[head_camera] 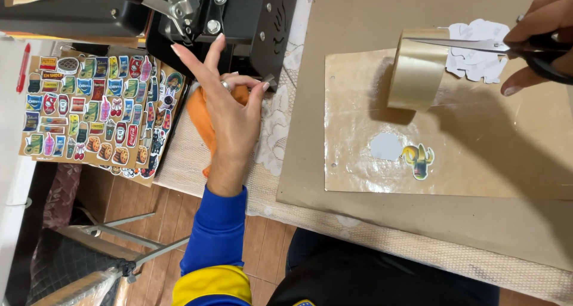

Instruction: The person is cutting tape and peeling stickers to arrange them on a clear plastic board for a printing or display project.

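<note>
Worktop (310,180) carrying brown cardboard sheet, clear film (477,145) lying on it. Tape roll (418,67) standing on edge on film, tape strip stretching right. Right hand (537,37) gripping scissors (495,45), fingers closed round black handles, blades lying across roll's top. Left hand (230,103) hovering over orange cloth (200,118) near black press (239,19), fingers spread, holding nothing. Small sticker (418,161) lying on film below roll. Sticker sheet (95,115) sitting far left.
</note>
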